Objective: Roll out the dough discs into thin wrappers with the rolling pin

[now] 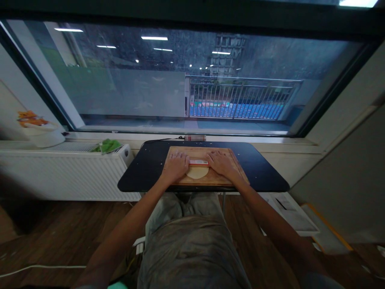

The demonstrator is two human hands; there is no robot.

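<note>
A wooden board (207, 180) lies on a small black table (258, 168). On the board sits a flat round of pale dough (197, 173). A rolling pin with a reddish middle (199, 162) rests across the far edge of the dough. My left hand (176, 165) lies palm down over the pin's left end, fingers flat. Over the right end, my right hand (221, 163) rests the same way. Both ends of the pin are hidden under the hands.
A white radiator (60, 172) stands to the left of the table with a green cloth (106, 145) on top. A large window (180, 80) faces me. Papers (288, 210) lie on the wooden floor at the right, and a white cable (39, 268) runs at the lower left.
</note>
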